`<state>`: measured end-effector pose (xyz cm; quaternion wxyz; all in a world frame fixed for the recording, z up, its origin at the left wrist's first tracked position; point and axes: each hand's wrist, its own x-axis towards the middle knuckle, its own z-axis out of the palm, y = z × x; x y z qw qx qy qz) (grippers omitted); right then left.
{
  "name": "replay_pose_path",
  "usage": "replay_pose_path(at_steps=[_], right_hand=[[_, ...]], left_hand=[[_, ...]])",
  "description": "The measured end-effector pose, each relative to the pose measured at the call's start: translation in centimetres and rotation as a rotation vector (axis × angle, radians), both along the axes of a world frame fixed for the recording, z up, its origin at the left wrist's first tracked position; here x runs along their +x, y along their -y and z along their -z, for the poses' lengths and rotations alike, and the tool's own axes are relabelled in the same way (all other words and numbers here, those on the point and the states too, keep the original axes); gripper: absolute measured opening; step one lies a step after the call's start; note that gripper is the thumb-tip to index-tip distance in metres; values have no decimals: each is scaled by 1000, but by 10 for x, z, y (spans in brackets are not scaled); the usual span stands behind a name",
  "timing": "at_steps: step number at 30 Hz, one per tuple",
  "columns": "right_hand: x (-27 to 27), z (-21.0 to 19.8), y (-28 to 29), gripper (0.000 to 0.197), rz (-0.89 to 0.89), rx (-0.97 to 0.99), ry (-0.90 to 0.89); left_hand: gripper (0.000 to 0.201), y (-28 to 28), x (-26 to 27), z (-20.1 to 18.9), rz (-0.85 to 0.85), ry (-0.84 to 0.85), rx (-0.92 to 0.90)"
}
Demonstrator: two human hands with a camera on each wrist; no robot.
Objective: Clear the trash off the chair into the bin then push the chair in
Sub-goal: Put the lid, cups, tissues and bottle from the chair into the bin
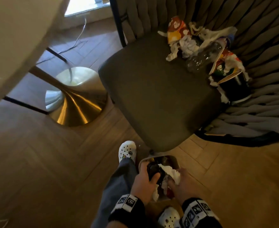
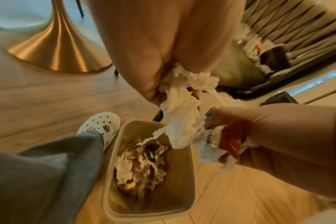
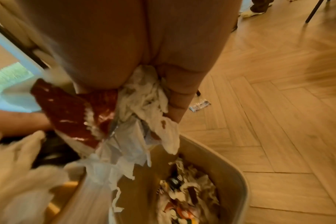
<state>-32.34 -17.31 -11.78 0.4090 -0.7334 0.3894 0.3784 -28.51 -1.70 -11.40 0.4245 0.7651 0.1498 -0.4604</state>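
The grey chair seat (image 1: 151, 89) carries a heap of trash at its back right: patterned paper cups (image 1: 176, 28), crumpled tissues (image 1: 188, 45), a clear plastic bottle (image 1: 202, 55) and a black cup (image 1: 234, 89). In front of the chair the beige bin (image 2: 125, 151) stands on the floor, part full of trash. Both hands hover over it. My left hand (image 1: 143, 181) grips white tissue (image 2: 182, 115) and a dark item (image 1: 153, 170). My right hand (image 3: 136, 97) grips tissues (image 3: 144, 98) and a red wrapper (image 3: 71, 109).
A gold pedestal table base (image 1: 73, 99) stands left of the chair, under a pale table top (image 1: 12, 38). A cable (image 1: 79, 35) runs over the wooden floor. My white clogs (image 1: 127, 152) flank the bin. A small wrapper (image 3: 199, 106) lies on the floor.
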Motion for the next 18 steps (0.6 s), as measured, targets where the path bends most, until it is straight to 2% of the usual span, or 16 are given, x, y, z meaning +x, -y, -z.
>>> replay_pose_path(at_steps=[4,6,8,10,13,18], right_hand=[[-14,82,-10,63,-18,-114,-34],[-20,116,-12,84,-83,-96,-62],[-17,126,-13,96,-137,-75,-90],[-15,129,-13,88,-178,-74,-105],[-16,118,-10,73,-157,-106,-44],[10,48,4,23,-25,-82,60]], left_hand=[[41,12,-12,65,-43,-55,40],[53,11,-16,93,-17,-114,69],[67,6,-17,111,45,-193,98],[68,2,-16,117,85,-230,104],[57,-2,-15,106,167,-144,131],[30,-2,4,50,272,52,131]])
